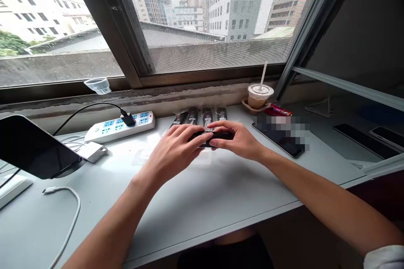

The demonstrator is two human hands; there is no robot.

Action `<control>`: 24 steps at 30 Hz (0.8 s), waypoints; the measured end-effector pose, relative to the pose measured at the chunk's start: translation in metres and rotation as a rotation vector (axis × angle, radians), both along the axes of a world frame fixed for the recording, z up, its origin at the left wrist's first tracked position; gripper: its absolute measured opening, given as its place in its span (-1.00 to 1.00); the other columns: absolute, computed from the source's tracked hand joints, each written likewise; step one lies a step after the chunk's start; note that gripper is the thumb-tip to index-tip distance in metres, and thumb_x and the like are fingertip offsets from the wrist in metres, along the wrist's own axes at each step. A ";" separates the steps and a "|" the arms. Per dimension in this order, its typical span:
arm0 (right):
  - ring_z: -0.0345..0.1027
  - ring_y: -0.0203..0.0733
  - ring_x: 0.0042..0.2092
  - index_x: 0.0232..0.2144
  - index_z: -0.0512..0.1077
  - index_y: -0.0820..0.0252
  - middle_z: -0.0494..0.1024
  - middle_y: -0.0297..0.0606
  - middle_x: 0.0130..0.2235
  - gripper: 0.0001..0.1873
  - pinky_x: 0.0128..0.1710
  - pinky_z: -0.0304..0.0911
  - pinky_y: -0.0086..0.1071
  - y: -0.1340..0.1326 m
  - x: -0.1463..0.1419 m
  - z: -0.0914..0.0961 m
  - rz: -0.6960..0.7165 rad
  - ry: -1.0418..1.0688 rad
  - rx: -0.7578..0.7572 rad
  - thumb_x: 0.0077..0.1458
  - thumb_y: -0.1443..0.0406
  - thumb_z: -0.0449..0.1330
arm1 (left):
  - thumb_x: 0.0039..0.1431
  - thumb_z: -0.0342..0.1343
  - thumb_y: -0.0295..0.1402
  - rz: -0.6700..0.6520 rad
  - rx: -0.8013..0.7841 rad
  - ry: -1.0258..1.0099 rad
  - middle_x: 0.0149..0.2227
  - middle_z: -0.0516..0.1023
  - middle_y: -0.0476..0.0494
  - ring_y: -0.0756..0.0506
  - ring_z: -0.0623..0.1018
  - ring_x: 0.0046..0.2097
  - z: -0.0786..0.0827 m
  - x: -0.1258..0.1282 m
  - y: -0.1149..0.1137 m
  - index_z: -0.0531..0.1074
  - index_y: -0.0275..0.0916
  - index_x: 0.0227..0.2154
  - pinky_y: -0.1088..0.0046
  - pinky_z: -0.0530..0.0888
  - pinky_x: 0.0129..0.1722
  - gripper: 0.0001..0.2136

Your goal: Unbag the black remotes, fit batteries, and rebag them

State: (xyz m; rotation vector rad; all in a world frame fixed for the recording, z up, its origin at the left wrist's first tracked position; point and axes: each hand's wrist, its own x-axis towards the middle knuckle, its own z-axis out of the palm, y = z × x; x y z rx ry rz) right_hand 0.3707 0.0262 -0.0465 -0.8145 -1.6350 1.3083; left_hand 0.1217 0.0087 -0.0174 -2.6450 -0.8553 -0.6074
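A narrow black object (226,135) is held level just above the desk, its kind hard to make out because my fingers cover much of it. My left hand (175,149) is closed around its left end, thumb along the near side. At the other end, my right hand (236,139) grips it between thumb and fingers. The fingertips of both hands nearly meet in the middle. Just behind them, several dark items in clear plastic wrappers (207,117) lie side by side. Thin transparent plastic (205,159) rests on the desk beneath my hands.
Left are a white power strip (121,127) with a black plug, a white charger (92,151), a white cable (77,208) and a tablet on a stand (34,147). Right are a lidded drink cup (259,94), a red packet (278,110) and a dark phone (277,138). Windows stand behind.
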 end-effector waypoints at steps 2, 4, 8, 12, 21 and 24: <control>0.65 -0.11 -0.25 0.06 0.54 0.13 0.71 -0.21 -0.17 -0.44 -0.17 0.59 -0.22 0.002 0.001 0.000 -0.006 -0.031 -0.103 0.07 0.08 0.52 | 0.47 0.08 -0.38 0.036 0.038 0.016 0.16 0.56 -0.23 -0.25 0.54 0.09 -0.003 -0.001 0.002 0.41 -0.01 0.28 0.12 0.49 0.07 -0.62; 0.65 -0.13 -0.32 -0.02 0.55 0.21 0.70 -0.20 -0.29 -0.46 -0.24 0.59 -0.28 0.005 0.002 0.000 -0.022 -0.079 -0.192 0.07 0.04 0.52 | 0.47 0.07 -0.39 0.072 0.059 0.026 0.14 0.54 -0.25 -0.26 0.53 0.07 -0.006 -0.002 0.004 0.41 0.03 0.29 0.12 0.51 0.01 -0.60; 0.65 -0.16 -0.34 -0.11 0.59 0.27 0.68 -0.20 -0.35 -0.49 -0.27 0.58 -0.35 0.010 0.005 -0.002 0.000 -0.086 -0.249 0.05 0.02 0.53 | 0.45 0.08 -0.43 0.121 0.022 0.050 0.13 0.51 -0.28 -0.27 0.52 0.06 -0.009 0.000 0.003 0.39 0.07 0.32 0.11 0.51 -0.01 -0.55; 0.68 -0.13 -0.28 -0.09 0.60 0.27 0.70 -0.17 -0.25 -0.48 -0.22 0.60 -0.33 0.012 0.006 -0.002 0.053 -0.070 -0.266 0.06 0.02 0.52 | 0.42 0.07 -0.51 0.135 0.013 0.092 0.14 0.47 -0.29 -0.30 0.49 0.08 -0.008 0.002 -0.001 0.33 0.11 0.37 0.07 0.50 -0.01 -0.45; 0.60 -0.14 -0.34 0.06 0.62 0.15 0.69 -0.26 -0.34 -0.48 -0.31 0.44 -0.32 0.012 0.010 -0.006 -0.100 -0.377 0.034 0.18 -0.01 0.41 | 0.45 0.05 -0.42 0.173 -0.087 0.088 0.16 0.47 -0.28 -0.30 0.49 0.07 -0.011 -0.003 0.002 0.29 0.08 0.39 0.04 0.51 -0.01 -0.49; 0.49 -0.16 -0.41 -0.01 0.66 0.15 0.63 -0.31 -0.44 -0.48 -0.40 0.34 -0.32 0.014 0.013 -0.009 -0.197 -0.458 0.150 0.12 -0.06 0.43 | 0.43 0.08 -0.40 0.205 -0.108 0.062 0.15 0.50 -0.30 -0.32 0.50 0.07 -0.012 -0.005 0.005 0.32 -0.08 0.36 0.01 0.52 0.02 -0.52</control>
